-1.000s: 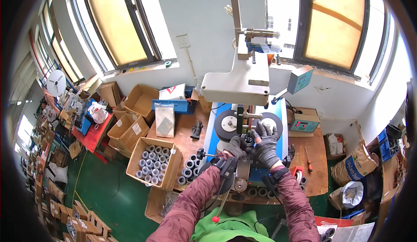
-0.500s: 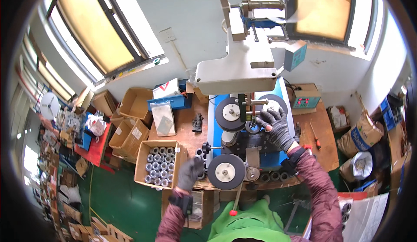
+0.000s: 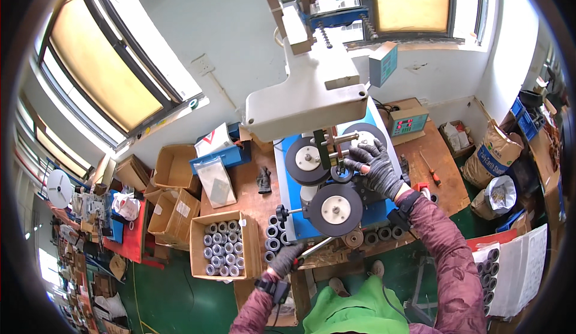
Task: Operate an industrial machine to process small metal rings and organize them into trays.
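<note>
At the near table edge, my left hand (image 3: 288, 259) in a dark grey glove is closed on the red-knobbed end of a metal lever (image 3: 318, 246). The lever runs up to the front black wheel (image 3: 335, 209) of a white and blue bench machine (image 3: 306, 111). My right hand (image 3: 379, 167), gloved with a bare thumb tip showing, is at the machine with fingers stretched out and apart. Beside its fingertips a small dark ring (image 3: 342, 174) sits among the front wheel, the left rear wheel (image 3: 307, 158) and the right rear wheel (image 3: 366, 133), partly under the hand.
Left of the machine stands a cardboard box (image 3: 198, 247) of metal-centred rings, with several loose rings (image 3: 272, 244) beside it. More dark rings (image 3: 384, 234) line the front edge. A black glove (image 3: 263, 181), a screwdriver (image 3: 433, 175) and a control box (image 3: 409, 124) lie around.
My left hand has moved from beside the box of rings onto the lever knob. The lever has swung left, and the front wheel has moved right and toward the ring. The view has shifted.
</note>
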A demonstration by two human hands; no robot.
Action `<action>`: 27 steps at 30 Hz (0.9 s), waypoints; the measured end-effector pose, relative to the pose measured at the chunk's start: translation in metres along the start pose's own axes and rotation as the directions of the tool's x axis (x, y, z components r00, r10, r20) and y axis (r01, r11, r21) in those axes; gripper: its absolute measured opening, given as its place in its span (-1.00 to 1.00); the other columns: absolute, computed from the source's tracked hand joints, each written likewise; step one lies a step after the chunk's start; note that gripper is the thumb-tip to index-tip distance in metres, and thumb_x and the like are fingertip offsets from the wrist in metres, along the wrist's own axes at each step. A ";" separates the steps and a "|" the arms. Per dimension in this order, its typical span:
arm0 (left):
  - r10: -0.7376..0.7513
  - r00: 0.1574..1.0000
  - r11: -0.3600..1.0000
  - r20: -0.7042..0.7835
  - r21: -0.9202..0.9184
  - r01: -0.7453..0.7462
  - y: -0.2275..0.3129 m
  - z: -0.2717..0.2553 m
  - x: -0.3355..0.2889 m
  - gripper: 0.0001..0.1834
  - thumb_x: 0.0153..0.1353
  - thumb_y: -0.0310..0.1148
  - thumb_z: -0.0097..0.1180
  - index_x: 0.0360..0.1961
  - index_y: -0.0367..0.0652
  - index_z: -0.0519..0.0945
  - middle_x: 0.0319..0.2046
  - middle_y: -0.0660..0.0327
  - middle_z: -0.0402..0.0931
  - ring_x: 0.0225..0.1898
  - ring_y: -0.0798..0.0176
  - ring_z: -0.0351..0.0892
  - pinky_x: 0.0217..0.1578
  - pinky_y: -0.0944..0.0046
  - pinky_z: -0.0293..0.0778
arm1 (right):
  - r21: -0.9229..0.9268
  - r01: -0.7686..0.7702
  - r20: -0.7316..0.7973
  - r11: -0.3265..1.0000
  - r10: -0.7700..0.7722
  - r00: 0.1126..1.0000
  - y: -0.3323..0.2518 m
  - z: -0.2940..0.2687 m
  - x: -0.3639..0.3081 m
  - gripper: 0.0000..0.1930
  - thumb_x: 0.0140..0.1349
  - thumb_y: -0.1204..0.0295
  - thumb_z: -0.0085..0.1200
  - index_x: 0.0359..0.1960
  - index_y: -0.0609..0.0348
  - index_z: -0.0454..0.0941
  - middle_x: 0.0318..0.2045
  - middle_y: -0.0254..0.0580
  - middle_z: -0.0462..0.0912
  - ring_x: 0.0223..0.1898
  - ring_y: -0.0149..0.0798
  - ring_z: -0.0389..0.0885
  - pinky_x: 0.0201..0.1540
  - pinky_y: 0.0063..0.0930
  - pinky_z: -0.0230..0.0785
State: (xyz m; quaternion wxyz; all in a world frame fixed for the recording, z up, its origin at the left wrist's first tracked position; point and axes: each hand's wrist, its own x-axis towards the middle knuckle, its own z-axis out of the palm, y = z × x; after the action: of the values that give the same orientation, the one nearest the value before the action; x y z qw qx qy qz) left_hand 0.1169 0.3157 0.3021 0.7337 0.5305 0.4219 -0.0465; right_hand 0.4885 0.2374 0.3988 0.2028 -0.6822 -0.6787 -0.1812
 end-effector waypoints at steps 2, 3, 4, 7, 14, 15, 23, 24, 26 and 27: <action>0.278 0.957 0.755 0.080 0.597 -0.269 0.018 -0.026 0.021 -0.56 0.23 0.03 -0.07 -0.20 -0.12 0.57 -0.65 0.27 0.44 -0.71 0.40 0.34 -0.71 0.41 0.25 | 0.029 -0.025 0.016 0.999 0.024 1.000 -0.006 -0.003 0.002 -0.49 -0.07 0.16 0.12 0.04 -0.46 0.43 0.10 -0.39 0.38 0.18 -0.21 0.24 0.28 0.01 -0.21; 0.488 0.852 0.615 0.189 0.618 -0.489 0.017 -0.039 0.042 -0.59 0.22 0.01 -0.04 -0.21 -0.12 0.58 -0.64 0.25 0.45 -0.68 0.38 0.37 -0.67 0.38 0.30 | 0.022 -0.017 0.011 1.000 0.017 1.000 -0.007 -0.001 0.002 -0.48 -0.08 0.16 0.13 0.04 -0.46 0.43 0.10 -0.38 0.38 0.18 -0.21 0.24 0.28 0.02 -0.21; 0.655 0.692 0.426 0.302 0.609 -0.669 0.023 -0.045 0.056 -0.61 0.21 -0.01 -0.02 -0.22 -0.12 0.59 -0.64 0.22 0.45 -0.65 0.36 0.40 -0.63 0.35 0.35 | 0.014 -0.011 0.008 1.000 0.011 1.000 -0.006 -0.001 0.003 -0.48 -0.09 0.15 0.13 0.04 -0.46 0.43 0.11 -0.38 0.38 0.18 -0.22 0.24 0.28 0.03 -0.21; 0.380 0.908 0.661 0.175 0.636 -0.399 0.041 -0.040 0.066 -0.67 0.16 -0.08 0.07 -0.35 -0.16 0.62 -0.62 0.24 0.47 -0.59 0.35 0.43 -0.51 0.31 0.40 | 0.020 -0.023 0.004 1.000 0.022 1.000 -0.002 -0.001 -0.002 -0.46 -0.11 0.20 0.15 0.04 -0.45 0.43 0.10 -0.37 0.39 0.17 -0.21 0.25 0.28 -0.01 -0.18; 0.295 0.938 0.858 -0.183 0.482 -0.177 0.050 -0.006 0.054 -0.71 0.22 -0.13 0.00 -0.36 -0.14 0.56 -0.66 0.31 0.40 -0.68 0.39 0.35 -0.64 0.34 0.31 | 0.659 -0.207 -0.060 0.724 0.325 0.944 0.005 -0.043 -0.024 -0.44 -0.02 0.43 0.20 0.10 0.04 0.37 -0.15 -0.05 0.52 -0.17 -0.09 0.54 -0.12 -0.32 0.42; 0.627 0.764 0.605 -0.152 0.713 -0.354 0.011 -0.037 0.071 -0.71 0.25 -0.14 -0.04 -0.38 -0.13 0.54 -0.68 0.25 0.40 -0.68 0.35 0.38 -0.63 0.31 0.32 | 0.650 -0.224 -0.036 0.726 0.324 0.945 -0.008 -0.055 -0.026 -0.47 0.00 0.43 0.18 0.09 0.05 0.38 -0.17 -0.05 0.52 -0.22 -0.12 0.56 -0.16 -0.34 0.44; 0.965 0.262 0.112 -0.020 0.934 -0.339 0.014 -0.003 0.052 -0.89 0.20 -0.32 0.02 -0.38 -0.09 0.50 -0.62 0.08 0.46 -0.58 -0.02 0.48 -0.60 0.08 0.35 | 0.378 -0.521 0.043 0.765 0.548 0.835 -0.005 -0.143 -0.163 -0.71 0.07 0.49 0.11 -0.13 0.21 0.50 -0.30 -0.11 0.59 -0.34 -0.24 0.59 -0.26 -0.43 0.44; 0.968 0.251 0.114 -0.025 0.930 -0.349 0.015 -0.004 0.052 -0.89 0.20 -0.32 0.02 -0.38 -0.09 0.50 -0.62 0.08 0.46 -0.58 -0.02 0.48 -0.60 0.08 0.35 | 0.338 -0.535 0.021 0.775 0.562 0.827 -0.004 -0.151 -0.173 -0.74 0.07 0.51 0.10 -0.16 0.22 0.51 -0.30 -0.11 0.59 -0.34 -0.24 0.59 -0.26 -0.43 0.44; 0.988 0.156 0.062 -0.007 0.933 -0.353 0.016 -0.004 0.059 -0.88 0.17 -0.25 0.05 -0.39 -0.03 0.52 -0.63 0.11 0.48 -0.62 0.00 0.48 -0.61 0.06 0.34 | 0.316 -0.550 0.013 0.774 0.576 0.818 -0.001 -0.159 -0.195 -0.75 0.07 0.51 0.11 -0.17 0.24 0.51 -0.32 -0.11 0.60 -0.34 -0.25 0.59 -0.25 -0.44 0.44; 0.981 0.190 0.090 -0.029 0.943 -0.322 0.014 -0.004 0.057 -0.89 0.16 -0.26 0.05 -0.38 -0.03 0.52 -0.65 0.12 0.47 -0.64 0.01 0.47 -0.63 0.07 0.33 | 0.318 -0.561 0.013 0.764 0.588 0.809 -0.005 -0.160 -0.197 -0.76 0.07 0.51 0.11 -0.19 0.25 0.51 -0.33 -0.11 0.60 -0.34 -0.25 0.59 -0.25 -0.45 0.43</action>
State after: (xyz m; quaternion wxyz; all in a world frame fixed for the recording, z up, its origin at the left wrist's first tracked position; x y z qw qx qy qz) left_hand 0.1586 0.3471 0.2739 0.0985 0.8922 0.2517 0.3618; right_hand 0.4850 -0.0147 0.4326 0.3812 -0.8085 -0.4471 -0.0327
